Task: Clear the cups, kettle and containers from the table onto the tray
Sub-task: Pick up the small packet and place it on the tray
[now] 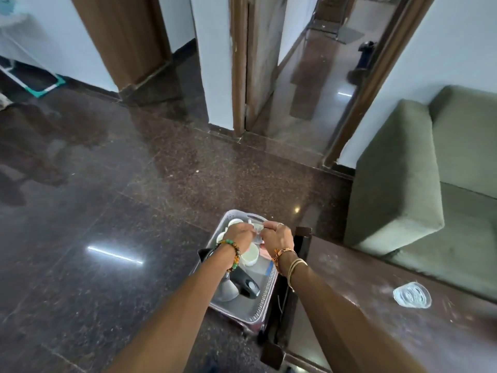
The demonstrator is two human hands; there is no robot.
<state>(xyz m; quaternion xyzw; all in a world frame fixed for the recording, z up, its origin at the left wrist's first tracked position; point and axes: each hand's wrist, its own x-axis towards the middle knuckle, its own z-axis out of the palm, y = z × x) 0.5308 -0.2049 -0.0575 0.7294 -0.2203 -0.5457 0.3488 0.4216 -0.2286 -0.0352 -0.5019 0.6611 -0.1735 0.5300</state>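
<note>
- Head view, looking down past two bare forearms at a grey perforated tray [265,300]. It sits just beside the end of a dark glossy table [376,332], and I cannot tell what the tray rests on.
- Both hands meet over the far half of the tray. The left hand [238,235] and right hand [278,238] each have fingers curled in, pinching one small clear container [256,234] between them, above the tray's contents.
- I judge that container light, rigid and slick, probably glass or hard plastic, so breakable. A grip on its sides with both hands suits it. Fingers cover most of it, so I cannot tell whether anything is inside.
- Inside the tray, a metal kettle [227,290] lies at the near end, its black handle uppermost. A white cup [250,255] stands upright and seemingly empty just beyond it. More white cups [235,222] sit at the far left corner, partly hidden by the left hand.
- The kettle looks the heaviest piece, and I would take it by the handle. The cups are likely ceramic, smooth and easy to chip, so they are best set down without knocking together.
- On the table, well apart from the tray, lies a round clear piece [412,294]. It is flat and thin and likely light. Lid or dish, I cannot tell.
- A green sofa [403,170] stands beyond the table.
</note>
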